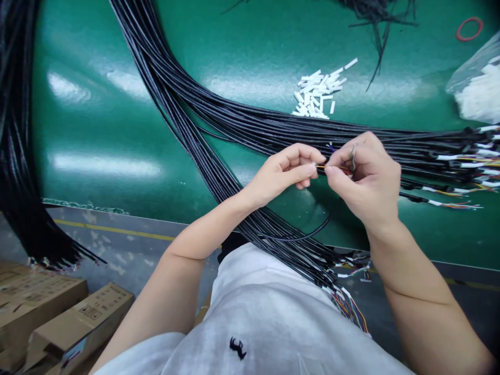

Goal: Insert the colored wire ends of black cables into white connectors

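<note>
Over the table edge, my left hand pinches a white connector between thumb and forefinger. My right hand pinches the coloured wires just beside it, fingertips nearly touching. Behind lies the black cable bundle; farther back, a pile of connectors on the green table.
</note>
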Tool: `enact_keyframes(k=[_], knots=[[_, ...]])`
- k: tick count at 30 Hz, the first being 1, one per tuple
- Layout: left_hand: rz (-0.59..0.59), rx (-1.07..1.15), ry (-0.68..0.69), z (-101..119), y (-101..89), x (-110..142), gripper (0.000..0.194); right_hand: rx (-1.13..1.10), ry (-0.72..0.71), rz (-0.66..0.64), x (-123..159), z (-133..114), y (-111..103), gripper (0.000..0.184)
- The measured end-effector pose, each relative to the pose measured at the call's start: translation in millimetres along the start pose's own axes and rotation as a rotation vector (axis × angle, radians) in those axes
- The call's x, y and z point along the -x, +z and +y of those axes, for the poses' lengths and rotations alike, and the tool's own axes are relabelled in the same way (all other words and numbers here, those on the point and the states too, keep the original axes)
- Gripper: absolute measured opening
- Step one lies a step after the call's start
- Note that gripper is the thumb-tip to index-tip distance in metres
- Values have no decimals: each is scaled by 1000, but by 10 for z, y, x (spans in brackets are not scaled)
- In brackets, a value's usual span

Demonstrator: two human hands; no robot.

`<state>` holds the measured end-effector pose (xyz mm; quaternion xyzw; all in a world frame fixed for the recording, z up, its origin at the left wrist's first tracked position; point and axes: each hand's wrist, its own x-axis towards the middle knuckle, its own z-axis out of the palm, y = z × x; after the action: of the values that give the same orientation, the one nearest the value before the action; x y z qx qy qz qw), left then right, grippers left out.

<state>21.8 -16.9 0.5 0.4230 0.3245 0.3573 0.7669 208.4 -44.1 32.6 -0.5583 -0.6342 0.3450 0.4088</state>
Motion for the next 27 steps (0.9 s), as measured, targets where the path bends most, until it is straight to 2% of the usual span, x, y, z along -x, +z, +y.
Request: enact_keyframes(k=[3,6,14,27], knots=[[-2,84,-82,-10,-22,-7,49,36,4,18,9,-37,4,17],[13,98,-105,-10,-15,-16,52,83,39,15,13,-71,20,18],[2,95,-59,-42,-11,-19,47,164,-1,37,30,-43,48,20],[29,63,-55,-39,17,-35,50,118,-4,0,26,-26,35,21]])
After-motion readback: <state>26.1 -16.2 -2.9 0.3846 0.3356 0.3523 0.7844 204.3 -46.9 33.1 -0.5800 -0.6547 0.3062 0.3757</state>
